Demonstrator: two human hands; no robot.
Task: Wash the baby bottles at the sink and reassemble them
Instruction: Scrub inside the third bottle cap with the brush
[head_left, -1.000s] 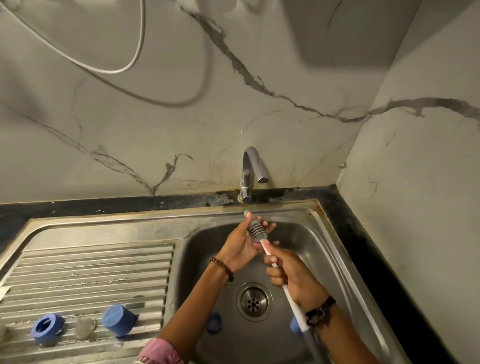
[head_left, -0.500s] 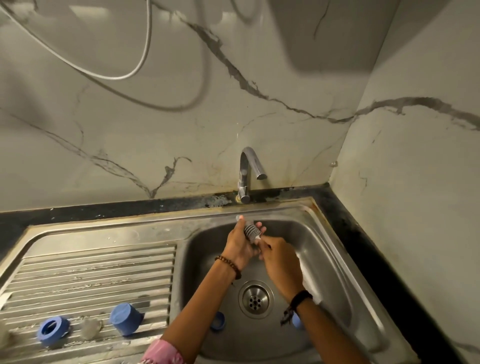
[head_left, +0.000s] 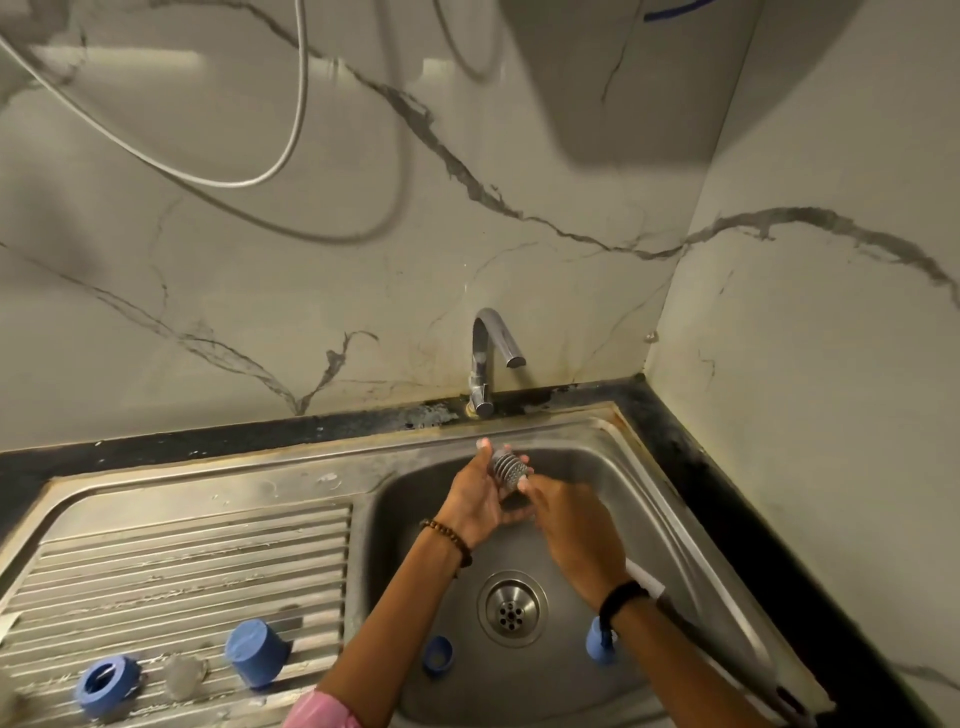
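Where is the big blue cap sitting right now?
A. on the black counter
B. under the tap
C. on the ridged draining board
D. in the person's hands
C: the blue cap rests on the ridged draining board, left of the basin, beside a blue ring, well away from both hands.

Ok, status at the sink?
Left hand cradles brush head. Right hand grips the handle. Tap dry. Blue parts wait on drainboard and in basin.
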